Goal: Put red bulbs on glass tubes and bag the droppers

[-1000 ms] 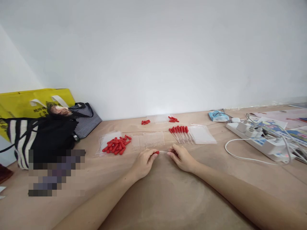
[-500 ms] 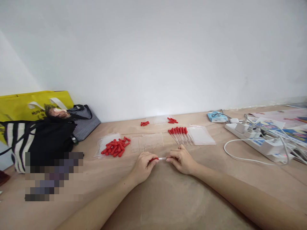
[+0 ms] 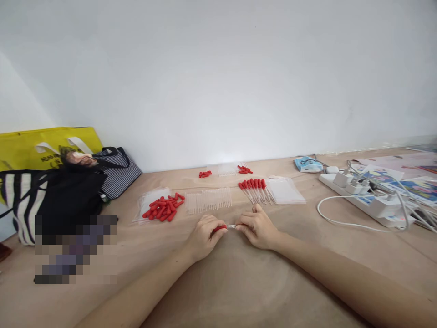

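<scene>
Holding the bare left forearm (image 3: 146, 279) and bare right forearm (image 3: 324, 269) slanted inward; pinching thumb (image 3: 219, 234) against bent fingers (image 3: 214, 222) with the bare left hand (image 3: 205, 237); mirroring that pinch with the bare right hand (image 3: 258, 229), leaving a narrow gap between both.

Right in the grip, it's a matt, rubbery-looking red bulb (image 3: 219, 228) and a clear, shiny tube (image 3: 231, 226), glass or plastic, can't tell which! Left of the grip, loose bulbs (image 3: 164, 208), smooth and matt; just beyond it, spare tubes (image 3: 213, 198), see-through; ahead and right, pouches (image 3: 287, 190) in thin, filmy plastic. Below the grip, a smooth tabletop (image 3: 246, 287), faintly sheeny. Far right, the strip (image 3: 327, 181), smooth white plastic; far left, the black bag (image 3: 71, 200), soft matt cloth!
</scene>
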The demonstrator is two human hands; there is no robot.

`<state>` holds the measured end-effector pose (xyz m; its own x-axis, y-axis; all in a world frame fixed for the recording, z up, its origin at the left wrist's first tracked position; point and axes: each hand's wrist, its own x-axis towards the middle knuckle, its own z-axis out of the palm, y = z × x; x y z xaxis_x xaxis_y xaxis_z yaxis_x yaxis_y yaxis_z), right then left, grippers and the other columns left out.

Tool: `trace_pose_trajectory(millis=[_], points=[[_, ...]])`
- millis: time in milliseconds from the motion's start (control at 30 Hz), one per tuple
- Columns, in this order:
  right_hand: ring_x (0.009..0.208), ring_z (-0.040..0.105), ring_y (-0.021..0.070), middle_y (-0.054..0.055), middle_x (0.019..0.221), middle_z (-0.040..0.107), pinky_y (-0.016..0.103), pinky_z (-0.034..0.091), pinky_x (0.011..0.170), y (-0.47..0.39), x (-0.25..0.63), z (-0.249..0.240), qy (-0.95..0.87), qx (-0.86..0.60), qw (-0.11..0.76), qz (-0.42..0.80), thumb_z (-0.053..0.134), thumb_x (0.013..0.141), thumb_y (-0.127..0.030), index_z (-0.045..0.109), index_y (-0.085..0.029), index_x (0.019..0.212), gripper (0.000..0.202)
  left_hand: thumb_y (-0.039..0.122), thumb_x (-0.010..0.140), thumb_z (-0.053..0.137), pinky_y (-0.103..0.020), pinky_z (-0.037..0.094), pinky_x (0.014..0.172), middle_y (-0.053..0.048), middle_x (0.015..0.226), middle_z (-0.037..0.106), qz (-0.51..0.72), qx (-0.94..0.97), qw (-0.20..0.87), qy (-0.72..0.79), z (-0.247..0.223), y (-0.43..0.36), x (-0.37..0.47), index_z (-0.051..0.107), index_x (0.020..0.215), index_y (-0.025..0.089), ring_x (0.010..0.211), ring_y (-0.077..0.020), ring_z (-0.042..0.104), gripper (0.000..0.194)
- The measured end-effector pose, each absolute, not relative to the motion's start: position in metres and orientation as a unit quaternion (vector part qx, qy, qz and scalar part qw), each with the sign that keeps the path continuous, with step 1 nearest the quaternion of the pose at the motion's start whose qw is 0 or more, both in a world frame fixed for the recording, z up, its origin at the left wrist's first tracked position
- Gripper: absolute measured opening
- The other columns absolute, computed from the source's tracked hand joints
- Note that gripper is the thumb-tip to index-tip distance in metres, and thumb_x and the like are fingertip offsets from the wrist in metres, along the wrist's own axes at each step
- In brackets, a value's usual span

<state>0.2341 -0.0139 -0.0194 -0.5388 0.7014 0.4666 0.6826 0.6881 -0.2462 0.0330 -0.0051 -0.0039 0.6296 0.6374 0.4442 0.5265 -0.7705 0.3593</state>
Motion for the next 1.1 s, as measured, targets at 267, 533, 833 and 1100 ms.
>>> trace_pose_trajectory(millis=[267,533,833,1100], points=[[0.062,0.049,0.0112,0.001,0.071,0.063,0.028,0.02,0.066,-0.015,0.229,-0.015,-0.883,-0.395,0.252,0.042,0.035,0.085,-0.021,0.056,-0.017,0.075,0.024,0.029,0.085,0.041,-0.029,0.039,0.067,-0.003,0.063,0.057,0.287,0.903,0.091,0.305,-0.006,-0.005,0.034,0.057,0.071,0.016,0.064,-0.0152,0.05,0.026],[0.064,0.051,0.0108,0.001,0.073,0.064,0.028,0.021,0.064,-0.013,0.227,-0.016,-0.888,-0.394,0.232,0.048,0.034,0.087,-0.021,0.056,-0.017,0.078,0.024,0.025,0.086,0.04,-0.03,0.039,0.07,-0.004,0.069,0.06,0.287,0.913,0.077,0.28,-0.008,-0.003,0.034,0.058,0.074,0.015,0.067,-0.0153,0.051,0.024],[0.075,0.05,0.0147,0.003,0.079,0.062,0.029,0.023,0.068,-0.013,0.232,-0.008,-0.897,-0.384,0.219,0.006,0.041,0.085,-0.026,0.061,-0.02,0.085,0.021,0.025,0.086,0.041,-0.03,0.04,0.073,-0.003,0.077,0.058,0.281,0.901,0.067,0.325,-0.006,0.004,0.027,0.059,0.079,0.018,0.075,-0.0158,0.052,0.02],[0.074,0.056,0.0157,0.003,0.08,0.065,0.027,0.03,0.067,0.004,0.234,-0.016,-0.788,-0.546,0.28,0.053,0.04,0.082,-0.023,0.061,-0.02,0.084,0.022,0.02,0.076,0.05,-0.03,0.043,0.072,-0.004,0.087,0.048,0.336,0.829,0.07,0.443,-0.009,0.006,0.026,0.049,0.091,0.017,0.078,-0.0163,0.05,0.016]])
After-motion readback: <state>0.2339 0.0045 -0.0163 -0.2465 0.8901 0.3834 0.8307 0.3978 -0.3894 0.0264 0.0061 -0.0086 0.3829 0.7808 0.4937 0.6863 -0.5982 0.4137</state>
